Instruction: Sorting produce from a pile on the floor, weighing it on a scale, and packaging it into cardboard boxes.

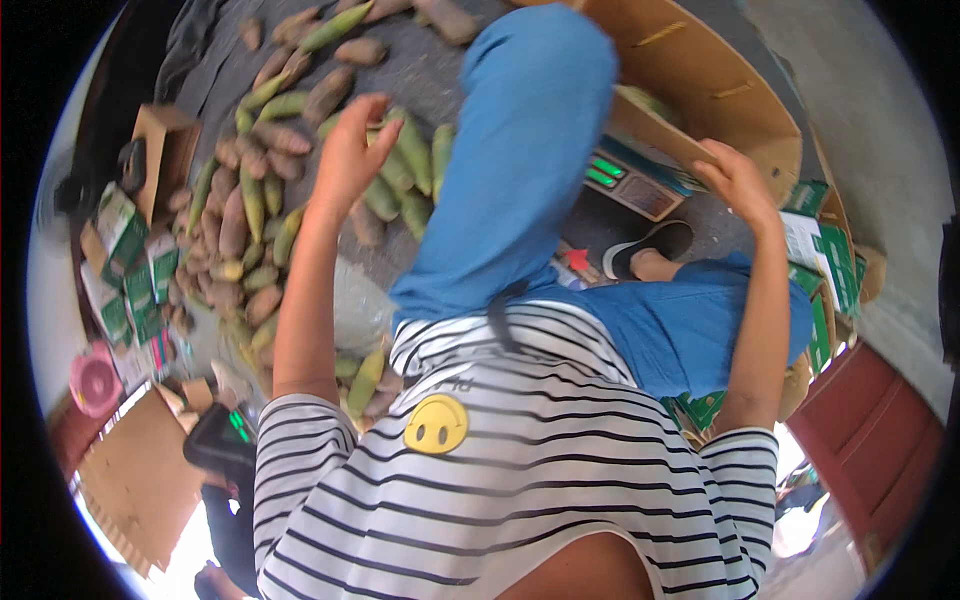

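My left hand [355,145] hovers over a spread of produce on the dark ground sheet, its fingers apart and slightly curled, with nothing in them. Beneath and beside it lie long green tapered vegetables [408,160] of a kind I cannot make out. Reddish-brown tubers like sweet potatoes [232,225] are heaped to its left. On the right, my right hand [738,180] grips the near wall of an open cardboard box [700,75], fingers bent at its edge. Something greenish shows inside the box. A digital scale [640,190] with a lit green display stands at its near side.
My bent blue-trousered knee [540,90] rises between the hands. Green-and-white cartons [835,260] stand at right, others [125,235] at far left near a pink basin [95,380]. A second green-lit device [225,440] and part of another person [225,540] appear lower left.
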`<action>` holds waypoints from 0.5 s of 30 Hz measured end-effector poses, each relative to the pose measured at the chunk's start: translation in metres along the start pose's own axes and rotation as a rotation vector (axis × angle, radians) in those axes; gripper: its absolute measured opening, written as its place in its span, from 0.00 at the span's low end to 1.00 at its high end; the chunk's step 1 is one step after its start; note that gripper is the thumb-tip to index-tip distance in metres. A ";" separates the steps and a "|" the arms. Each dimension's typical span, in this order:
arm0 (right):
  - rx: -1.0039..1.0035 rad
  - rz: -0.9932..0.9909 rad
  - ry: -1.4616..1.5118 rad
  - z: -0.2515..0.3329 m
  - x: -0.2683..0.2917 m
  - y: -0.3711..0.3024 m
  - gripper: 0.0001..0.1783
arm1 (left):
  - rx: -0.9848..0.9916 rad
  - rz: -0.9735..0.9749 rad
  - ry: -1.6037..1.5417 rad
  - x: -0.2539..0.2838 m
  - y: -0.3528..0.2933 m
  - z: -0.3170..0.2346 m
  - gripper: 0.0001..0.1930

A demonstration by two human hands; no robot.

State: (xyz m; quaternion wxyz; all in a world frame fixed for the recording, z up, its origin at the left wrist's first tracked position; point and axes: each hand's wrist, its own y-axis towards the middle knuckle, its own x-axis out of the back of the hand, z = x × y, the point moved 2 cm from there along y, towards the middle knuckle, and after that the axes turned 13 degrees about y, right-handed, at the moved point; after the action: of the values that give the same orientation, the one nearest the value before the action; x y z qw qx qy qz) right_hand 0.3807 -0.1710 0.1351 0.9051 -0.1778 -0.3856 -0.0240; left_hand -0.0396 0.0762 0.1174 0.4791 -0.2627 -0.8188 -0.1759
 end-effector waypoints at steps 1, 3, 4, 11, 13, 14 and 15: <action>0.039 -0.039 -0.024 0.006 -0.001 -0.001 0.20 | 0.115 0.055 0.112 -0.009 -0.036 0.033 0.16; 0.006 -0.033 -0.021 -0.001 0.001 -0.001 0.20 | 0.331 0.198 0.197 -0.028 -0.104 0.091 0.19; -0.042 -0.017 0.055 0.000 0.002 -0.001 0.19 | 0.383 0.204 0.208 -0.034 -0.140 0.117 0.19; -0.078 0.043 0.200 0.004 -0.002 0.002 0.15 | 0.856 0.841 0.386 -0.075 -0.373 0.228 0.22; -0.077 0.031 0.170 0.006 -0.004 0.002 0.15 | 0.876 0.921 0.378 -0.084 -0.413 0.227 0.22; -0.074 0.039 0.169 0.008 -0.006 0.002 0.15 | 0.849 0.958 0.357 -0.089 -0.431 0.225 0.22; -0.087 0.021 0.141 0.011 -0.007 0.001 0.15 | 0.813 0.997 0.334 -0.093 -0.442 0.221 0.23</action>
State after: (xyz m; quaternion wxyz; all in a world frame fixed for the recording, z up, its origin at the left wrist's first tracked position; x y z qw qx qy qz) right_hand 0.3686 -0.1669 0.1369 0.9216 -0.2189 -0.3176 -0.0438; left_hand -0.4201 -0.1827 -0.0867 0.6845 -0.3779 -0.5151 0.3513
